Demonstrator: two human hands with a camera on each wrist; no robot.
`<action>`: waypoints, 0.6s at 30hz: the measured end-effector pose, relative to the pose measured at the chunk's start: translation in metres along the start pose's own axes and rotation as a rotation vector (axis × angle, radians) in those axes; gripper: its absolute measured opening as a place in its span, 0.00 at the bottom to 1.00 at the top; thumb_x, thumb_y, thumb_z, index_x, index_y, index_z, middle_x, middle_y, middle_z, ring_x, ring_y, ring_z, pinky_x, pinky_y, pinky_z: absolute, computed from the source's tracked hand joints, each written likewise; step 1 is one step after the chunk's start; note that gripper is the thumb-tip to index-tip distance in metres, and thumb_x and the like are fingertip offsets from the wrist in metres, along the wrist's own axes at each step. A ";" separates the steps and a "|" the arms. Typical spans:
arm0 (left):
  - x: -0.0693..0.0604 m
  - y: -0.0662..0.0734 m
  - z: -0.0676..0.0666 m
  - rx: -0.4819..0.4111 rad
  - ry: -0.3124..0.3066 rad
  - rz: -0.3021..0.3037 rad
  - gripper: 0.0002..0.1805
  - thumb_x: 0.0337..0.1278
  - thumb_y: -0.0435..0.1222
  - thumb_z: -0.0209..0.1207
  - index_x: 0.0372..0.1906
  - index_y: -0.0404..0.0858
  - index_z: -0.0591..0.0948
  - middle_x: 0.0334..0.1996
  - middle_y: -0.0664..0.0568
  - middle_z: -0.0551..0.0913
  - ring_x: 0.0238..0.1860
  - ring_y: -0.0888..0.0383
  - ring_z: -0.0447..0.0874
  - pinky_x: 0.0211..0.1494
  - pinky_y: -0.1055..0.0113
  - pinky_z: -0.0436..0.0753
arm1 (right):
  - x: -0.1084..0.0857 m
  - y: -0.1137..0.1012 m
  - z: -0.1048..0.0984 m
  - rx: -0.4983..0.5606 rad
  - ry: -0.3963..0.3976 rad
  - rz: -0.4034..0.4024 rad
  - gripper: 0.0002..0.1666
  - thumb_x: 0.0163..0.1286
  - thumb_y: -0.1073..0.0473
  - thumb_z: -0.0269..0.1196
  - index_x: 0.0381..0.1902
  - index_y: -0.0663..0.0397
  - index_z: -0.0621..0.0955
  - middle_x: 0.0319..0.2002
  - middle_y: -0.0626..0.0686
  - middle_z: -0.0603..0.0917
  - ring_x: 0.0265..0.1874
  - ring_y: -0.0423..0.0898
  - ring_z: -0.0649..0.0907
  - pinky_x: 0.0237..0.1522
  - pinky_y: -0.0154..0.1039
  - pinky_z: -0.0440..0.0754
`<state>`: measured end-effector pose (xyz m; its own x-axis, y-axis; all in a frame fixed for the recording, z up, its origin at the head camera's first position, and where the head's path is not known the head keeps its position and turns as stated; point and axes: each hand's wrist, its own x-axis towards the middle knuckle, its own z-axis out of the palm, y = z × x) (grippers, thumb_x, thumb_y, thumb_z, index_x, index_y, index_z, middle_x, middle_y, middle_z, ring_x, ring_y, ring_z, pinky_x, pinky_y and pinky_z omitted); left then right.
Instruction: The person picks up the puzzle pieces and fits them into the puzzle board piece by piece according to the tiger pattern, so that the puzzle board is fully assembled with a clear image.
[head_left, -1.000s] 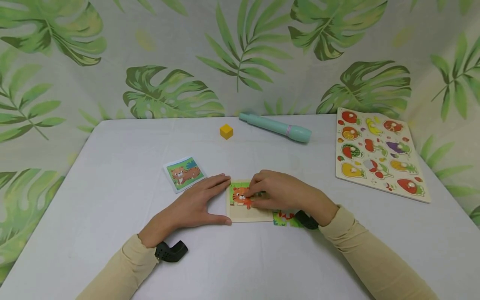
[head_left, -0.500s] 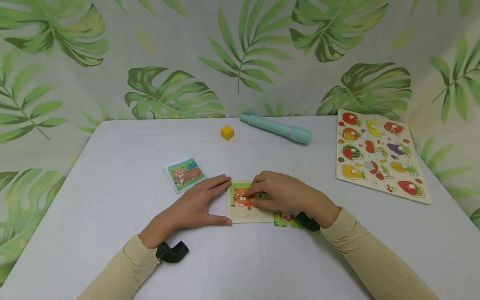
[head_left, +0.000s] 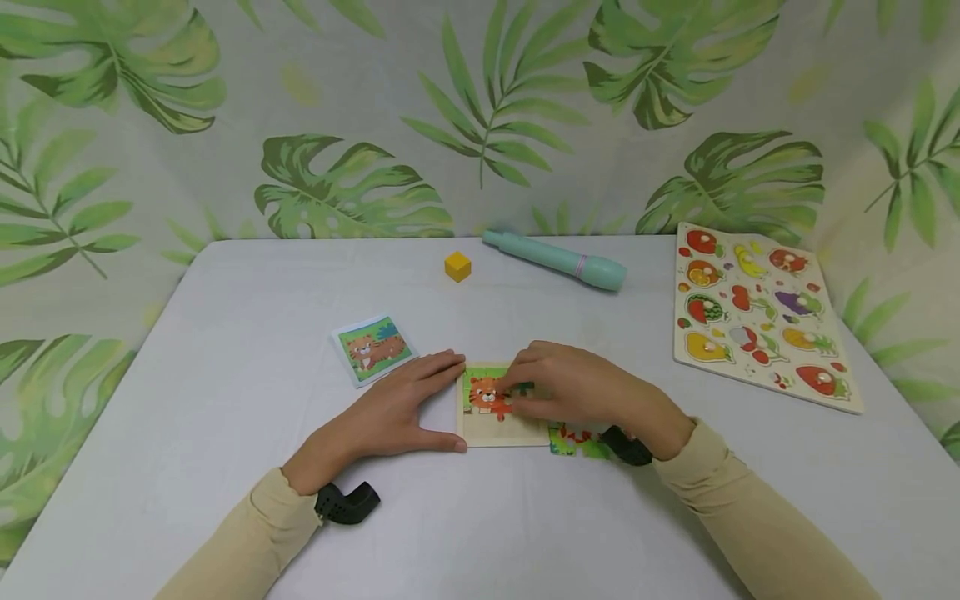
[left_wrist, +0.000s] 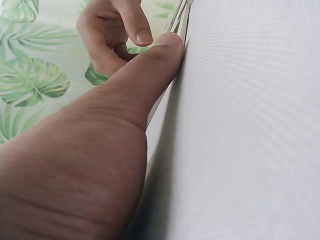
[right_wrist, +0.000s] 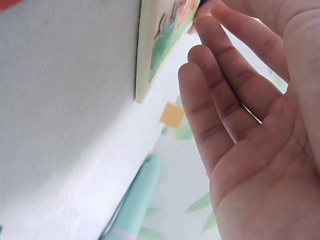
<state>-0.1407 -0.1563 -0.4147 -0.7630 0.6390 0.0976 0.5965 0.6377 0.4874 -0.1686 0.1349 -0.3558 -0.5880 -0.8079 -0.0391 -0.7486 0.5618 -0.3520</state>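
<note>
A small wooden puzzle board (head_left: 495,432) lies flat on the table, with a tiger picture (head_left: 483,393) in its upper part and bare wood along its lower part. At its left edge my left hand (head_left: 393,408) rests with straight fingers near the top corner and the thumb (left_wrist: 167,45) at the bottom corner. Over the board's right half hovers my right hand (head_left: 577,387), its fingers loosely bent and slightly apart from the thumb; no piece shows between them. In the right wrist view the board (right_wrist: 145,55) stands beside those fingers. Loose puzzle pieces (head_left: 573,442) lie partly under the right wrist.
A tiger picture card (head_left: 372,350) lies left of the board. Farther back are a yellow cube (head_left: 457,267) and a mint-green tube-shaped object (head_left: 558,260). At the right is a fruit peg-puzzle board (head_left: 765,321). A leaf-patterned cloth (head_left: 510,100) hangs behind the table.
My right hand has drawn slightly right and away from the tiger picture, its fingertips parting a little. The left hand stays at the board's edge.
</note>
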 end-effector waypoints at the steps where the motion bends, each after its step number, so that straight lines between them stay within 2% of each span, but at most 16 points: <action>1: 0.000 0.000 0.000 0.001 -0.002 -0.003 0.58 0.49 0.67 0.70 0.80 0.41 0.65 0.79 0.54 0.62 0.81 0.52 0.57 0.80 0.50 0.63 | -0.001 0.000 -0.001 0.000 0.003 0.002 0.14 0.73 0.50 0.67 0.54 0.41 0.88 0.50 0.41 0.86 0.51 0.41 0.81 0.56 0.43 0.83; 13: -0.001 0.002 -0.001 -0.001 0.015 0.014 0.58 0.48 0.66 0.71 0.79 0.40 0.66 0.79 0.52 0.64 0.80 0.50 0.58 0.79 0.48 0.64 | -0.018 0.001 -0.008 0.023 0.034 0.009 0.14 0.72 0.52 0.68 0.54 0.42 0.88 0.50 0.42 0.86 0.51 0.40 0.81 0.55 0.43 0.83; 18: 0.000 0.002 -0.001 -0.004 -0.004 -0.007 0.58 0.48 0.66 0.71 0.79 0.41 0.65 0.80 0.53 0.62 0.81 0.52 0.57 0.80 0.50 0.63 | -0.026 0.003 -0.009 0.030 0.057 0.003 0.13 0.72 0.52 0.69 0.53 0.42 0.88 0.49 0.42 0.86 0.49 0.39 0.81 0.53 0.42 0.84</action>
<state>-0.1399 -0.1557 -0.4130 -0.7662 0.6361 0.0909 0.5899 0.6403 0.4919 -0.1580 0.1590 -0.3477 -0.6073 -0.7944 0.0131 -0.7380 0.5579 -0.3796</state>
